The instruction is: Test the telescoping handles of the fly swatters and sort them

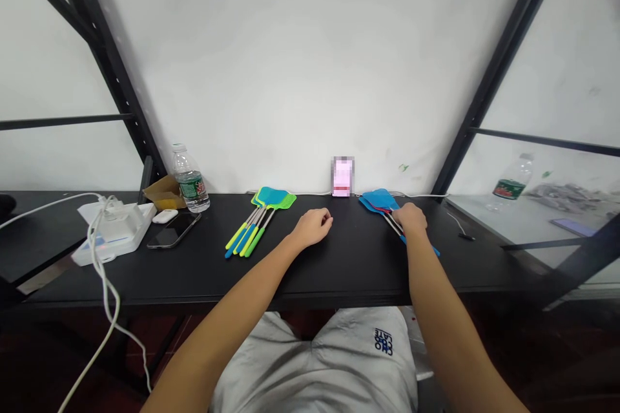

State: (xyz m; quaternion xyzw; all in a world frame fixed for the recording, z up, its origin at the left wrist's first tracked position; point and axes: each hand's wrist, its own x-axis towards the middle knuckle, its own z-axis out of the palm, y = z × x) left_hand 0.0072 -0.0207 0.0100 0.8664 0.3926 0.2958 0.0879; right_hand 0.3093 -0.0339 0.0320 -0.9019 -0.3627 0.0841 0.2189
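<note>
My left hand (pixel 314 227) rests on the black table (pixel 353 258) with its fingers curled in, and nothing shows in it. To its left lies a fanned pile of fly swatters (pixel 264 212), with blue, green and yellow heads and handles. My right hand (pixel 411 218) is over the second pile, at the right, its fingers closed at the metal shafts of the fly swatters (pixel 380 198) there. Blue heads and a bit of red show beyond it; blue handle ends stick out under the wrist. My fingertips are partly hidden.
A phone with a blurred screen (pixel 343 177) leans against the wall. Leftward are a water bottle (pixel 191 181), a cardboard box (pixel 165 192), a white case (pixel 165 216), a dark phone (pixel 174 231) and a power strip (pixel 116 235) with cables. A short black-ended cable (pixel 465 236) lies at right.
</note>
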